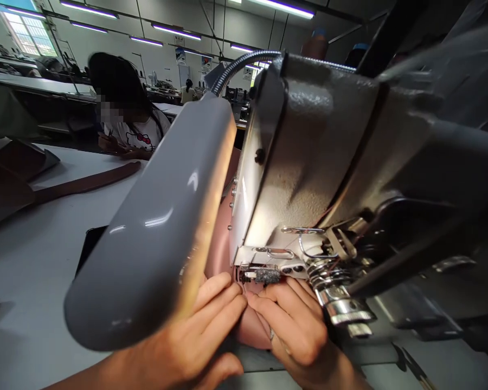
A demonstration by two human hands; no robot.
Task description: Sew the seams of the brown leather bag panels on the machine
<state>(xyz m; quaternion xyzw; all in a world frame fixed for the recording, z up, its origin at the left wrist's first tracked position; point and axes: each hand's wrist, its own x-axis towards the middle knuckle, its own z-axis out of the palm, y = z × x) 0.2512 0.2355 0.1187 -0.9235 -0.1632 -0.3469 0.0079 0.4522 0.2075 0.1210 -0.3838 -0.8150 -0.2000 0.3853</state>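
Observation:
A large sewing machine head (305,146) fills the middle and right. Below its needle area lies a smooth pinkish-brown piece of material (254,327), which also shows behind the machine. My left hand (199,330) presses on the material left of the needle area, fingers stretched forward and thumb apart. On the right, my right hand (293,319) has its fingers bent and pressed together on the material, fingertips close to those of my left hand. A grey lamp (150,233) on a flexible metal neck partly covers my left hand and wrist.
A white table (44,254) extends left, with brown pieces (85,181) on it and a dark flat object (91,244) partly behind the lamp. Across it sits a person (138,130) in a white shirt. Metal tension parts (341,298) jut out beside my right hand. Scissors-like tools (415,365) lie lower right.

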